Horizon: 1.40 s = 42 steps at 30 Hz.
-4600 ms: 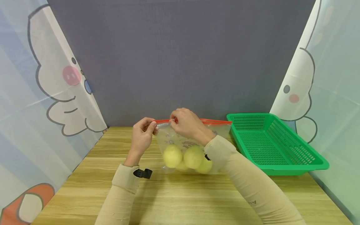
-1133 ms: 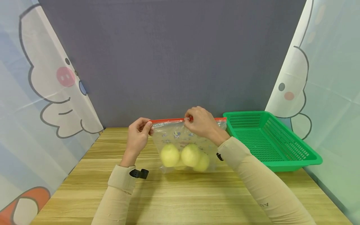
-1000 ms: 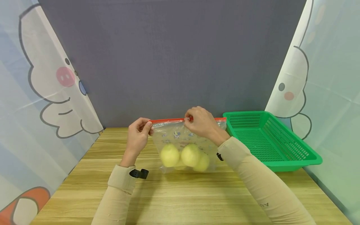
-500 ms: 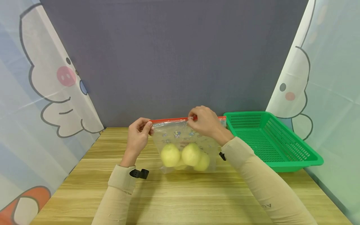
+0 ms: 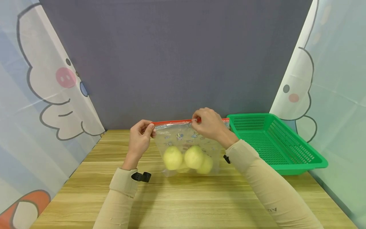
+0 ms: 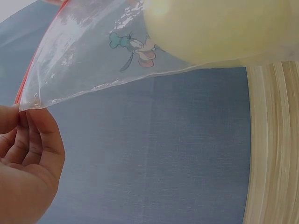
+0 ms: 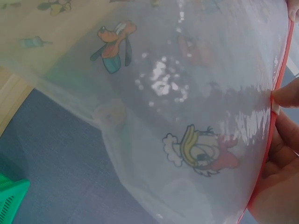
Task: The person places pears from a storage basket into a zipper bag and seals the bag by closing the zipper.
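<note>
A clear zip bag (image 5: 183, 136) with cartoon prints and a red zip strip (image 5: 171, 122) hangs upright between my hands. Several round yellow-green fruits (image 5: 172, 158) lie in its bottom, low over the wooden table. My left hand (image 5: 139, 137) pinches the bag's top left corner between thumb and fingers. Right of the bag's middle, my right hand (image 5: 210, 124) pinches the red strip. In the right wrist view a small pale piece (image 7: 275, 109) shows on the strip between thumb and finger. The strip's right end sticks out past the right hand.
A green plastic basket (image 5: 286, 166) with slotted walls stands at the right, its near-left rim close to the bag. The wooden table (image 5: 183, 203) ends at a dark grey backdrop (image 5: 177, 63). Printed curtains (image 5: 17, 127) hang on both sides.
My right hand has slid rightward along the red strip, only slightly in the last half second. The left hand keeps its pinch on the corner. The strip looks straighter than several seconds ago.
</note>
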Tool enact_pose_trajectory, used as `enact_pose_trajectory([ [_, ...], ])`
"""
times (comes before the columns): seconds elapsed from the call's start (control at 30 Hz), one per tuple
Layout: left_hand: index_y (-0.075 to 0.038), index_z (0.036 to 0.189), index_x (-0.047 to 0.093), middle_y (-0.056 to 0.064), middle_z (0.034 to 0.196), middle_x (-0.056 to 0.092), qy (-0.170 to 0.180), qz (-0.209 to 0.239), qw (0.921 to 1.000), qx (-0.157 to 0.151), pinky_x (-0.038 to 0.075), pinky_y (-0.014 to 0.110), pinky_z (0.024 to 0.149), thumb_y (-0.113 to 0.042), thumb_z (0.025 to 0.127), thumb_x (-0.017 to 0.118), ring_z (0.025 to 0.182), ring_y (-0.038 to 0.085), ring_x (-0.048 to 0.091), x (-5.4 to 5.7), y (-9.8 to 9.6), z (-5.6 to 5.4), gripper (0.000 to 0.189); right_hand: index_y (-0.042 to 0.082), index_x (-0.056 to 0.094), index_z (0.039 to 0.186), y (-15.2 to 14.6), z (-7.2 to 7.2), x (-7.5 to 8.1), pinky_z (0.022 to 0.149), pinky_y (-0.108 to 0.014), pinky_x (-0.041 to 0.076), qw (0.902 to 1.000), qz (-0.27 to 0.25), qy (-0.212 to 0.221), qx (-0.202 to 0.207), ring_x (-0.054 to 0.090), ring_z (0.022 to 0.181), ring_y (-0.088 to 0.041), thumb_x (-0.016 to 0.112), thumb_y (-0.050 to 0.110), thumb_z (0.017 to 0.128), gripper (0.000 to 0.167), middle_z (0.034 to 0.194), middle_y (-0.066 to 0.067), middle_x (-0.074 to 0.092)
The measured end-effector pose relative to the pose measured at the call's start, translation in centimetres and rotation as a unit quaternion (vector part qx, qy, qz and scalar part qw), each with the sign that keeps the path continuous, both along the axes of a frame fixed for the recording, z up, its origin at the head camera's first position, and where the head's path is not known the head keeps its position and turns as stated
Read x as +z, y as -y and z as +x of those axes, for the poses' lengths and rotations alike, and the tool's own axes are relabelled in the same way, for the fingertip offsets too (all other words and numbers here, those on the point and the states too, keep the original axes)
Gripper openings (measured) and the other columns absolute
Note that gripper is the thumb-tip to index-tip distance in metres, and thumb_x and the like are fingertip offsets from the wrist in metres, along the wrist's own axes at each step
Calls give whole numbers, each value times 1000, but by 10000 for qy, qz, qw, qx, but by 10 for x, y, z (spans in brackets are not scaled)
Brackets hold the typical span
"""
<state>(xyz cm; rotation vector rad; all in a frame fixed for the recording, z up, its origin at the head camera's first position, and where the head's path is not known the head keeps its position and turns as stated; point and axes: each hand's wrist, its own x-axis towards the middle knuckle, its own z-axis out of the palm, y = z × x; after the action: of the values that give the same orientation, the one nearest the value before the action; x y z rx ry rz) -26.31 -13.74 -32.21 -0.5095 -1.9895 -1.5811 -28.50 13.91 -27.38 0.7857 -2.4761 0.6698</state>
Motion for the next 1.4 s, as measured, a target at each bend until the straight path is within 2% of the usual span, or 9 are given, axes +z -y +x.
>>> enact_pose_trajectory([
  [0.27, 6, 101, 67, 22, 85, 64, -58, -152, 9998, 104, 58, 25, 64, -10, 104, 60, 70, 13, 63, 0, 1, 2, 19, 11, 74, 92, -1, 2, 1, 69, -35, 48, 10000, 7, -25, -20, 55, 80, -19, 58, 15, 93, 16, 86, 0, 66],
  [0.5, 7, 101, 67, 22, 84, 64, -54, -60, 10000, 44, 57, 25, 64, -9, 103, 60, 70, 13, 63, 0, 2, 2, 17, 11, 74, 94, -7, 4, 1, 69, -35, 49, 9999, 6, -21, -101, 55, 79, -19, 58, 15, 94, 17, 87, 0, 66],
  [0.77, 8, 101, 67, 18, 82, 64, -76, -98, 9999, 60, 57, 24, 63, -8, 103, 60, 69, 13, 63, 0, 2, 1, 17, 12, 75, 94, -10, 3, 0, 71, -35, 50, 9999, -26, -62, -101, 56, 81, -18, 58, 16, 93, 17, 89, 0, 68],
  [1.1, 7, 102, 67, 22, 84, 63, -75, -116, 9999, 40, 58, 24, 64, -8, 103, 60, 70, 13, 63, 0, 3, 2, 17, 11, 75, 93, -12, 4, -1, 71, -34, 50, 9999, -19, -99, -89, 57, 81, -18, 58, 15, 92, 18, 89, 0, 68],
  [1.4, 7, 101, 67, 19, 83, 64, -59, -106, 9999, 45, 58, 24, 64, -9, 104, 60, 69, 13, 63, -1, 3, 3, 18, 10, 75, 94, -19, 5, -2, 71, -35, 51, 9999, -48, -76, -139, 59, 81, -19, 58, 15, 92, 18, 92, -2, 70],
])
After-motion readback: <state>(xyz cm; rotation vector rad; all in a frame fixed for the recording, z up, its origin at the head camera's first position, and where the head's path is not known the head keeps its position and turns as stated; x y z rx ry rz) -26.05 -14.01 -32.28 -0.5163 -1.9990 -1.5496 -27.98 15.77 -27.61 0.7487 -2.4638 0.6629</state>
